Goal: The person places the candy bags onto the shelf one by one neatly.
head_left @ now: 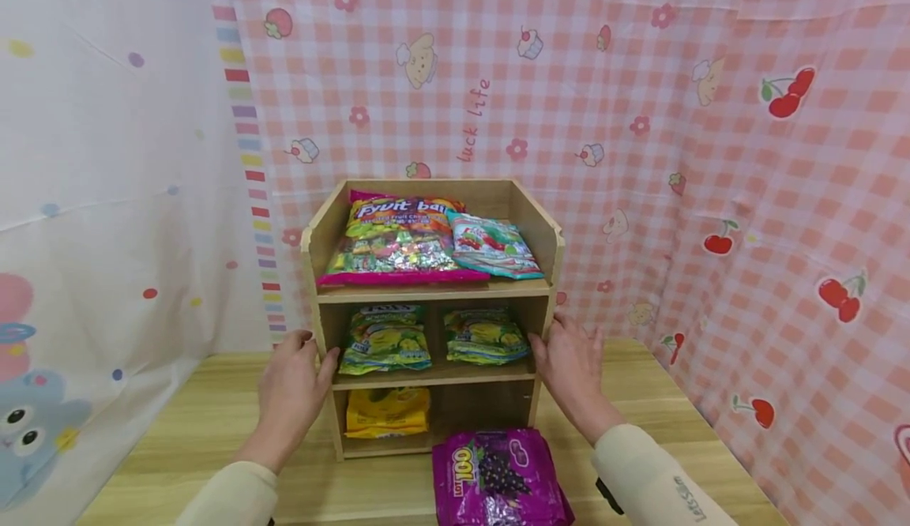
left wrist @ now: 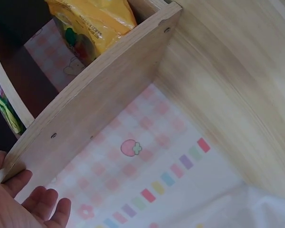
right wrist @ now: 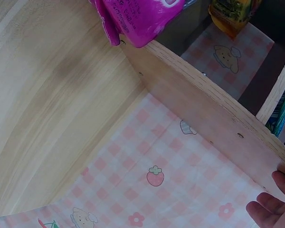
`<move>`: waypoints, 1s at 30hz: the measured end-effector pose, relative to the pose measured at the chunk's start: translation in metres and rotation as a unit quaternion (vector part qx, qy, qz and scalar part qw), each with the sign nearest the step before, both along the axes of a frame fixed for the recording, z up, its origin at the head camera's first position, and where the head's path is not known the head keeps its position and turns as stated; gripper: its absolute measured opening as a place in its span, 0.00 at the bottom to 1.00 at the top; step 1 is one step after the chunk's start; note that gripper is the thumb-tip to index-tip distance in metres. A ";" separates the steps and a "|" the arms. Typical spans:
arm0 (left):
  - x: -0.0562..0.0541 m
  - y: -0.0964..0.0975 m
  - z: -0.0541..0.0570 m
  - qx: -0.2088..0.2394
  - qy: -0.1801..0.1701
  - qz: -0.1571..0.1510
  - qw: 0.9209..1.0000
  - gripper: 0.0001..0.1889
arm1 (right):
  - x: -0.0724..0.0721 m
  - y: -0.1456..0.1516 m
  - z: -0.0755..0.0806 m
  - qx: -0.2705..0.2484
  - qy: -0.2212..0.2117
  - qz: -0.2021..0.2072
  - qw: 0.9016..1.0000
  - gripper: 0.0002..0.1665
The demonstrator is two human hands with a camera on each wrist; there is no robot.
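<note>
A small three-tier wooden shelf [head_left: 435, 294] stands on the table in the head view. My left hand [head_left: 290, 384] grips its left side panel at middle-tier height. In the left wrist view the thumb lies at the panel's front edge, the index finger against the outer face and the other fingers loosely bent. On the opposite side my right hand [head_left: 573, 360] holds the right panel at about the same height, thumb by the front edge. Candy bags fill the tiers: a large fruit candy bag [head_left: 398, 242] and a teal-and-white bag [head_left: 494, 246] on top, green-yellow bags [head_left: 387, 340] in the middle.
At the bottom left sits a yellow bag [head_left: 387, 413]. Purple grape candy bags [head_left: 498, 475] lie on the wooden table [head_left: 384, 494] in front of the bottom tier's right half. A pink checked cloth [head_left: 462, 60] hangs behind and to the right, a white one [head_left: 121, 155] to the left.
</note>
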State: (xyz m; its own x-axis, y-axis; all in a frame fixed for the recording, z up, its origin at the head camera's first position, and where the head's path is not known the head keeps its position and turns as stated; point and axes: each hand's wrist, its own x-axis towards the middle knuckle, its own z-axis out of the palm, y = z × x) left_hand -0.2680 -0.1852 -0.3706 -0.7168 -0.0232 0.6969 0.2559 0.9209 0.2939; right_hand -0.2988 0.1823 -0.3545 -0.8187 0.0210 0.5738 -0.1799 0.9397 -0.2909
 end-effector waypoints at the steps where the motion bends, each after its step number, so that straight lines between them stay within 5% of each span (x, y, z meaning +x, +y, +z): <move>1: 0.000 0.001 -0.001 -0.001 0.001 0.000 1.000 0.17 | 0.000 0.001 0.000 -0.001 -0.002 0.003 1.000 0.20; 9: 0.000 0.003 -0.001 0.002 0.006 -0.001 1.000 0.16 | 0.006 0.012 -0.012 0.031 -0.002 0.042 0.999 0.20; 18: -0.002 0.003 -0.001 -0.001 0.022 -0.007 1.000 0.15 | 0.023 0.026 -0.038 0.007 -0.172 0.067 0.983 0.32; 24: -0.001 0.001 -0.002 0.003 0.020 -0.005 1.000 0.15 | 0.030 0.032 -0.054 -0.030 -0.299 0.097 0.949 0.34; 30: -0.001 0.001 -0.002 0.000 0.021 -0.002 1.000 0.15 | 0.039 0.035 -0.074 -0.114 -0.426 0.079 0.894 0.30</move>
State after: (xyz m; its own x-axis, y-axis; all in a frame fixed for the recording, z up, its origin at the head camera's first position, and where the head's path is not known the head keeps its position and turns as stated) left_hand -0.2689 -0.1841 -0.3724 -0.6869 -0.0199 0.7265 0.2722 0.9198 0.2825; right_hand -0.2597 0.2171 -0.4285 -0.9595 -0.0961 -0.2648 0.0738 0.8215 -0.5655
